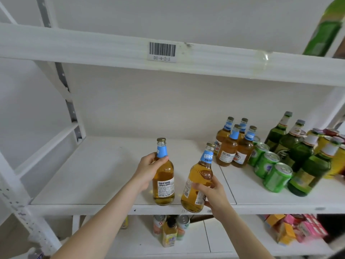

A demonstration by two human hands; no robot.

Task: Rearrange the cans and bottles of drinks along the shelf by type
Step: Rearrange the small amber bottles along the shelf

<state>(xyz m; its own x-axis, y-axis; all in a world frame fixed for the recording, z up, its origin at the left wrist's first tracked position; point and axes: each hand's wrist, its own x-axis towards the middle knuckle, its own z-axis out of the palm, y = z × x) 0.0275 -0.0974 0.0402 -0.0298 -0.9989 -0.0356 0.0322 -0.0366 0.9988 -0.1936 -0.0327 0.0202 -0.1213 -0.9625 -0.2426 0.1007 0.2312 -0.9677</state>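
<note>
My left hand grips an amber beer bottle with a blue neck label at its shoulder; the bottle stands upright near the front edge of the white shelf. A second amber bottle of the same kind is held by my right hand around its lower body, tilted and out over the shelf's front edge. Further right on the shelf stands a group of several matching amber bottles, then green cans and green glass bottles.
Yellow bottles and red-capped drinks crowd the far right end. The shelf above carries a barcode label and a green bottle at the top right. Below, cans and a small bottle stand beside pink and orange cartons.
</note>
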